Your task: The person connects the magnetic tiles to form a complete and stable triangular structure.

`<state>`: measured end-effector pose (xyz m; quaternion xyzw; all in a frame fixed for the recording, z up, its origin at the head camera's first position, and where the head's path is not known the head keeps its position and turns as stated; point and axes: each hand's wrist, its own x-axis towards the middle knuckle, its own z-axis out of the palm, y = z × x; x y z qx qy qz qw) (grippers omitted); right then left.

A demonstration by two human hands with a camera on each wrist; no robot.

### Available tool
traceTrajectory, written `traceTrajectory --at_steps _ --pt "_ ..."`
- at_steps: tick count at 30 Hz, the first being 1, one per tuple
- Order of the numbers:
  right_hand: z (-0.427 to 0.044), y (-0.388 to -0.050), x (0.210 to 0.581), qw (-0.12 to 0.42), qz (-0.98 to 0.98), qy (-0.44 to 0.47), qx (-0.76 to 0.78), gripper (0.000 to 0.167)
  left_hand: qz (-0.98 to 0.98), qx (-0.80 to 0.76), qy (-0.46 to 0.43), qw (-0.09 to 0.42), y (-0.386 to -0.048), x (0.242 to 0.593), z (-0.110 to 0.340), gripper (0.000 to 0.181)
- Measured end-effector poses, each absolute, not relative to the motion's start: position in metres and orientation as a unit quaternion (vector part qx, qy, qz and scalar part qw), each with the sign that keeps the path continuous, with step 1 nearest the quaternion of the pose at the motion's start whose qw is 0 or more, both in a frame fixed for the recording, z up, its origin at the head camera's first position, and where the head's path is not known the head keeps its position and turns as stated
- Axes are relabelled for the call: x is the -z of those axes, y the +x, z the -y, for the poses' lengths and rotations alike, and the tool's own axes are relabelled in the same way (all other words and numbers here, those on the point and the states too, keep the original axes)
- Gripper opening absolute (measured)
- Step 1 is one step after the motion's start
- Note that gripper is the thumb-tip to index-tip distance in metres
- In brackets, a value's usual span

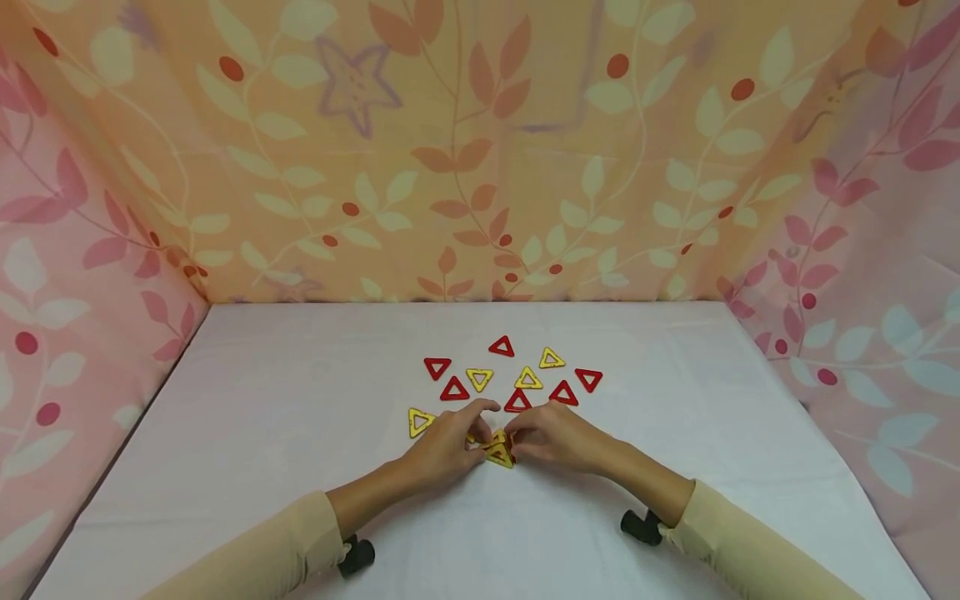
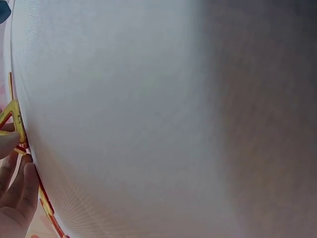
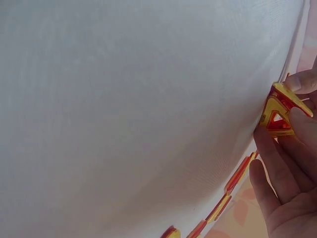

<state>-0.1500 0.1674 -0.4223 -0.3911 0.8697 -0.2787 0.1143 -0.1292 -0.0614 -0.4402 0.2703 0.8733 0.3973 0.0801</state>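
Observation:
In the head view, yellow and red triangular tiles are joined into a small standing structure (image 1: 500,455) near the middle of the table. My left hand (image 1: 448,446) grips its left side, thumb low against the yellow tile. From the opposite side my right hand (image 1: 561,435) pinches it between thumb and fingers. The right wrist view shows the yellow tile (image 3: 268,111) leaning against others, with red edges behind it. At the left wrist view's edge a yellow tile (image 2: 19,121) stands by the thumb. Fingers hide part of the structure.
Beyond the hands, several flat triangles lie scattered, among them a red one (image 1: 502,346) at the back and a yellow one (image 1: 551,358). Another yellow triangle (image 1: 418,422) lies just left of my left hand. Patterned cloth walls (image 1: 465,158) enclose the white table (image 1: 285,375).

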Motion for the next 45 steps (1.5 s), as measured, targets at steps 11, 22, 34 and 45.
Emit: traceTrajectory --at_steps 11,22,34,45 --pt "-0.165 -0.1508 0.4226 0.111 -0.863 -0.407 0.278 0.024 -0.875 -0.394 0.27 0.082 -0.1301 0.4409 0.0625 0.058" --pt "-0.1657 -0.147 0.4253 0.104 -0.869 -0.407 0.26 0.028 -0.873 -0.399 0.268 0.085 -0.1282 0.4416 0.0619 0.053" --pt "-0.1676 -0.1455 0.4251 0.095 -0.87 -0.414 0.25 0.032 -0.873 -0.394 0.276 0.082 -0.1291 0.4423 0.0623 0.052" --pt "-0.1673 -0.1461 0.4248 0.106 -0.87 -0.411 0.25 0.03 -0.873 -0.391 0.278 0.089 -0.1302 0.4401 0.0629 0.053"
